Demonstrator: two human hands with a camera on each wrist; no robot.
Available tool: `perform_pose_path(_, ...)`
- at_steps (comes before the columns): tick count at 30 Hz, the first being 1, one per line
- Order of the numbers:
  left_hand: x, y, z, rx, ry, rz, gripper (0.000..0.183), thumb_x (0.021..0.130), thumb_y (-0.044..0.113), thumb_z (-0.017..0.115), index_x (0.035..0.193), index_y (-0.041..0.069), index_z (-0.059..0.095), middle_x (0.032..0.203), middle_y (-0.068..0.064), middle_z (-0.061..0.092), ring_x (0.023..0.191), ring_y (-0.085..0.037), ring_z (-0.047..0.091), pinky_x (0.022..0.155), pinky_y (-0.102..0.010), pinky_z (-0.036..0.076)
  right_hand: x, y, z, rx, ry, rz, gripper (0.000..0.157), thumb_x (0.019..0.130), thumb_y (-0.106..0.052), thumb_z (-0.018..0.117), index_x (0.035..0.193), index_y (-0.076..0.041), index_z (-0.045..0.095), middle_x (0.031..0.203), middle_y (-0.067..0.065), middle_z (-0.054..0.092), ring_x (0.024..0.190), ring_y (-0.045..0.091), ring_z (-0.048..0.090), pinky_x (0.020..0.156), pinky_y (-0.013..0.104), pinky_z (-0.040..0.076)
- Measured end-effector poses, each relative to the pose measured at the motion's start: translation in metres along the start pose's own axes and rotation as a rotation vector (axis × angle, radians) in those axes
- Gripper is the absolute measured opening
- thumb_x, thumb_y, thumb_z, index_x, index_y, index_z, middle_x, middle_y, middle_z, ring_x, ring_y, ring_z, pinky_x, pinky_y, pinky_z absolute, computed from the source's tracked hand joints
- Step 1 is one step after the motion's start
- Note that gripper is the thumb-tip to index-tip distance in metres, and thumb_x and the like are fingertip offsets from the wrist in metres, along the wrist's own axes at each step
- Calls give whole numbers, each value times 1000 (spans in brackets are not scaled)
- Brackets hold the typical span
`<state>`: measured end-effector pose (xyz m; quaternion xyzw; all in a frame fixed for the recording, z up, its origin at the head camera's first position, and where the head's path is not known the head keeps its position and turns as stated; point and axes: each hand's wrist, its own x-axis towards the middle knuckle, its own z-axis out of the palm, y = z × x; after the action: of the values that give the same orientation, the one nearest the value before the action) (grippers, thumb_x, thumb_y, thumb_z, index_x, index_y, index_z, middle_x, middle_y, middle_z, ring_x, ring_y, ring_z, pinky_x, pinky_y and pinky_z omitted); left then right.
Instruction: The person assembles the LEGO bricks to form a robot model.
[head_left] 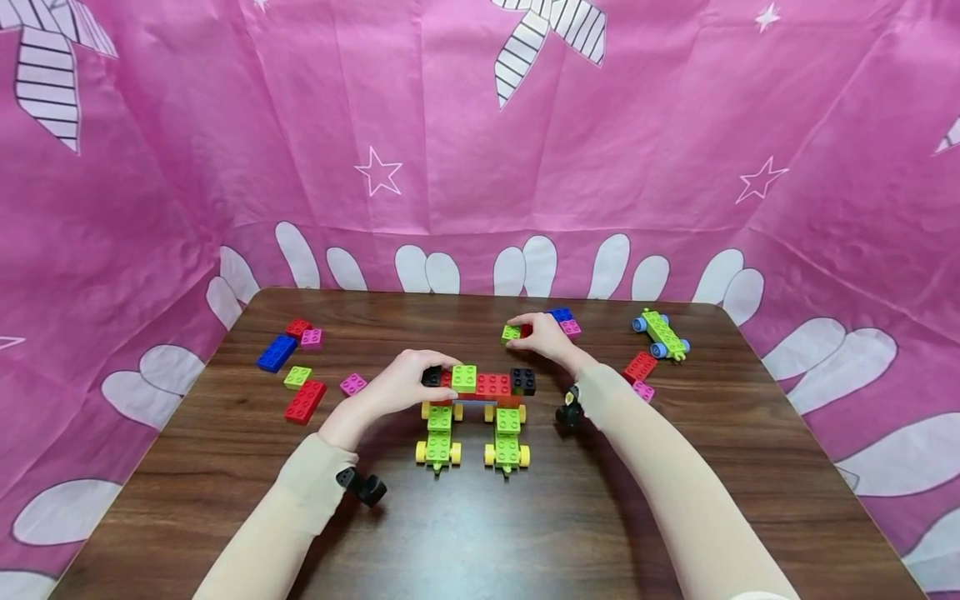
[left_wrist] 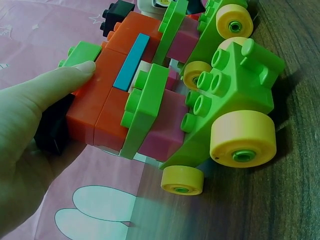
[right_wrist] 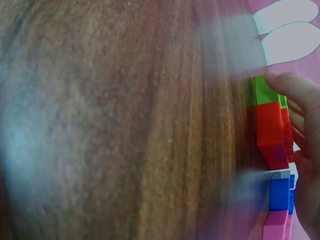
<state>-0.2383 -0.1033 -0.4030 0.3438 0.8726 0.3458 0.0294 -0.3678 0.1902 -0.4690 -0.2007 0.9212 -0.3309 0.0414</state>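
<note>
My left hand (head_left: 397,385) grips the left end of a toy-brick build, its thumb on the red bricks (left_wrist: 102,92) near a black end brick (left_wrist: 55,125). A lime-green brick (head_left: 464,378) sits on top, and another black brick (head_left: 522,381) forms the right end. Two lime-green wheeled bases (head_left: 438,448) with yellow wheels (left_wrist: 243,139) carry the build on the table. Farther back, my right hand (head_left: 547,340) pinches a small lime-green brick (head_left: 511,334) between thumb and finger. Right beside that brick lies a red brick (right_wrist: 271,132), partly covered by the hand in the head view.
Behind the right hand lie a blue brick (head_left: 559,315) and a pink brick (head_left: 571,328). A lime-green wheeled base (head_left: 663,335) with blue wheels stands at the back right, near a red brick (head_left: 640,367). Several loose bricks, including a blue one (head_left: 277,353), lie at the left.
</note>
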Motion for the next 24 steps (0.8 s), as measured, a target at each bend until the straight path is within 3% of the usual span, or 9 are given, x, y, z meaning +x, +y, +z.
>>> perform_pose_path(10, -1, 1, 0, -3, 1, -2, 40, 85, 22, 74, 120, 4, 65, 112, -8, 69, 97, -16, 62, 86, -35, 53, 4, -1, 1, -21, -15, 23, 40, 83, -20, 75, 119, -5, 68, 120, 17, 66, 106, 28, 59, 95, 43, 49)
perform_pose_path(24, 1, 0, -1, 3, 0, 4, 41, 85, 22, 75, 120, 3, 65, 114, -9, 69, 100, -22, 63, 89, -37, 53, -8, -9, -8, 91, 50, -38, 38, 84, -20, 75, 119, -7, 67, 121, 13, 66, 110, 28, 58, 96, 46, 47)
